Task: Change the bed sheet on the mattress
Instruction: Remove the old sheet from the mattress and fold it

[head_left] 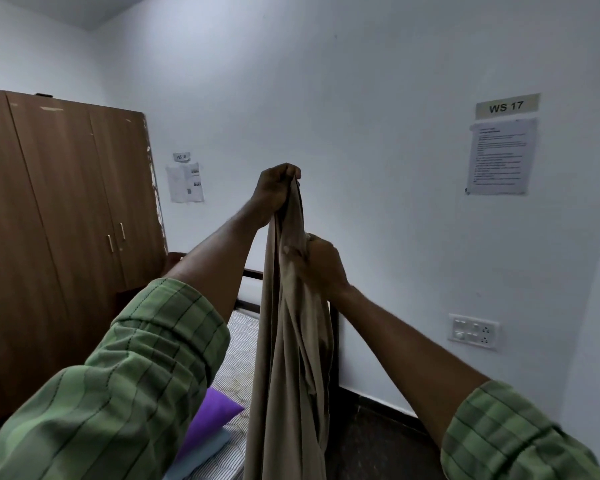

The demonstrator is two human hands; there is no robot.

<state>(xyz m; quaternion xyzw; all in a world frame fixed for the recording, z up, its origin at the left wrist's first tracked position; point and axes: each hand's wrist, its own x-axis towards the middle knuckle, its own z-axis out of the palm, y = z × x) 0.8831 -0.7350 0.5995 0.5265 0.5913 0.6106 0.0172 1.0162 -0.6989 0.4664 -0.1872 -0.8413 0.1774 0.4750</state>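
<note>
A tan bed sheet (pixel 288 368) hangs bunched in a long vertical drape in front of me. My left hand (pixel 274 192) grips its top end, raised high. Lower and to the right, my right hand (pixel 321 263) grips a fold of the same sheet. Below and behind the sheet lies the bare mattress (pixel 238 344) with a white quilted cover, partly hidden by my left sleeve and the cloth. A dark bed frame (pixel 334 341) stands at its far end and right side.
A purple pillow (pixel 210 422) lies over a light blue one (pixel 205 452) on the mattress. A brown wardrobe (pixel 66 216) stands to the left. White walls carry paper notices (pixel 501 155) and a switch panel (pixel 473 331). Dark floor (pixel 371 441) lies right of the bed.
</note>
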